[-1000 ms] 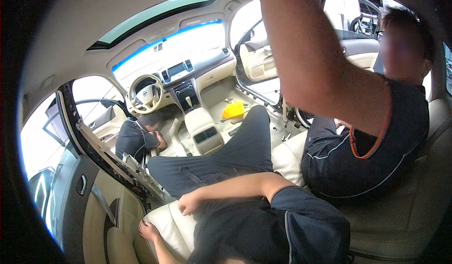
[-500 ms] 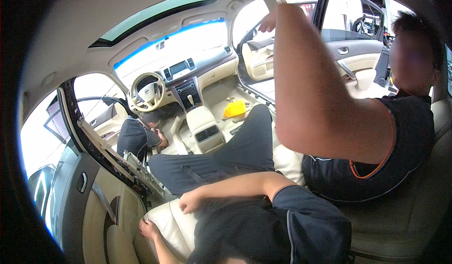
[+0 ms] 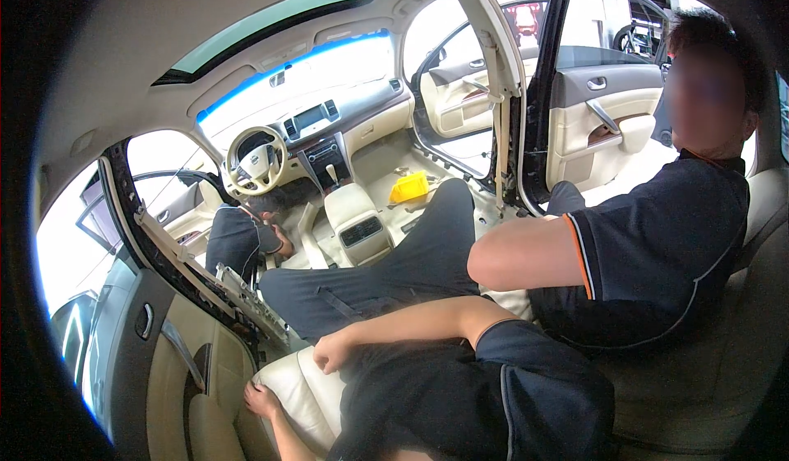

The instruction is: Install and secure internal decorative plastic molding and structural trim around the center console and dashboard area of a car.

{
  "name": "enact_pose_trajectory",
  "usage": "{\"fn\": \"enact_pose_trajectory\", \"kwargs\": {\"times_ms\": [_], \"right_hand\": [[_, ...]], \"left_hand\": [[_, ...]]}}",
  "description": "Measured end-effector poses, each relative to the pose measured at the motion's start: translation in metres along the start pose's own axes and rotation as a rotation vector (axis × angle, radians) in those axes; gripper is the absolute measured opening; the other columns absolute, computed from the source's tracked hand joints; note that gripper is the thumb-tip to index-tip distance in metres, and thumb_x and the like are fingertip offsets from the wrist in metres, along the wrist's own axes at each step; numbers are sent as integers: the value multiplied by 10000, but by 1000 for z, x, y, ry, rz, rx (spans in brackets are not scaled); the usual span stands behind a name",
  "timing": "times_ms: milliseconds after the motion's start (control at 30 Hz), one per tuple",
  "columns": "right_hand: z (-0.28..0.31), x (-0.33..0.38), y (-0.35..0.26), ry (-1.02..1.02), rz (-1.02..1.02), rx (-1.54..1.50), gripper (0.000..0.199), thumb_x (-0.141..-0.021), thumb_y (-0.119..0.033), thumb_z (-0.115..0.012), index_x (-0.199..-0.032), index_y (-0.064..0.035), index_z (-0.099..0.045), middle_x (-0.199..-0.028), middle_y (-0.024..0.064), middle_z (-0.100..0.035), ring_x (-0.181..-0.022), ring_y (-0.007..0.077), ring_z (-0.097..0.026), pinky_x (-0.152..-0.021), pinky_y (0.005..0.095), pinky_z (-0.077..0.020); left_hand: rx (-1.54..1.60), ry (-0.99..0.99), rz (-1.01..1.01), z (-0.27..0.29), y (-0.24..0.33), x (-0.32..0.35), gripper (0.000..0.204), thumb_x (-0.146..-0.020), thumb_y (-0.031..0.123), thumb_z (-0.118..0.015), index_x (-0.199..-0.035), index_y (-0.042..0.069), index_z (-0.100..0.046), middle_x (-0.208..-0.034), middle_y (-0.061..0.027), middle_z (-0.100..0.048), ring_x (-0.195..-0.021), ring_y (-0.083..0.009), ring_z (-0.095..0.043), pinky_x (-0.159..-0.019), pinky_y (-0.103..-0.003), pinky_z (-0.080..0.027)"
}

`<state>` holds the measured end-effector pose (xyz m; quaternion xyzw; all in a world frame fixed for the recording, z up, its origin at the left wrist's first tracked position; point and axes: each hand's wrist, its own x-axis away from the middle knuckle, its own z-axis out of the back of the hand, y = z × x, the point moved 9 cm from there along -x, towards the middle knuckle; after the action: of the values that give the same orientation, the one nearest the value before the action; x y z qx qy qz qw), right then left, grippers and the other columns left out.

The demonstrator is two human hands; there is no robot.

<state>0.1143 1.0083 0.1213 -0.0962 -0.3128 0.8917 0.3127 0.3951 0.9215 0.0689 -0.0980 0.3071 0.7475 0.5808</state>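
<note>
My left hand (image 3: 261,400) lies on the side edge of the cream leather rear seat cushion (image 3: 294,389), near the door. Its fingers rest over the cushion edge, holding no object. My right arm crosses in front of my dark shirt. My right hand (image 3: 331,352) is curled into a loose fist by my thigh, above the cushion, and no object shows in it. My legs in dark trousers (image 3: 370,284) spread toward the centre console (image 3: 355,206).
A person (image 3: 699,206) in a dark shirt sits at my right. Another person (image 3: 238,235) crouches low below the steering wheel (image 3: 257,161). A yellow object (image 3: 409,187) lies on the bare front floor. Open doors stand both sides, including the left rear door (image 3: 177,354); front seats are absent.
The person at my right has lowered the raised arm, uncovering the right door pillar and open door. My hands have stayed in place.
</note>
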Motion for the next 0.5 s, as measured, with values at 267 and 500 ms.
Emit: {"fn": "enact_pose_trajectory", "kwargs": {"times_ms": [267, 500], "right_hand": [[34, 28, -33, 288, -73, 600, 231, -724, -207, -658, -825, 0, -645, -850, 208, -657, -813, 361, -648, -698, 447, -515], [22, 18, -19, 162, -134, 672, 212, -698, -175, -669, -830, -9, -658, -816, 198, -662, -804, 353, -656, -677, 439, -522]], "left_hand": [[-4, -69, 28, 9, 9, 5, 425, -867, 253, -397, -1204, 49, -557, -1263, -127, -539, -1199, -313, -459, -1027, -493, -302], [-12, -36, 26, 3, 1, 5, 415, -864, 262, -418, -1195, 62, -567, -1241, -129, -553, -1177, -317, -475, -1017, -492, -312]]}}
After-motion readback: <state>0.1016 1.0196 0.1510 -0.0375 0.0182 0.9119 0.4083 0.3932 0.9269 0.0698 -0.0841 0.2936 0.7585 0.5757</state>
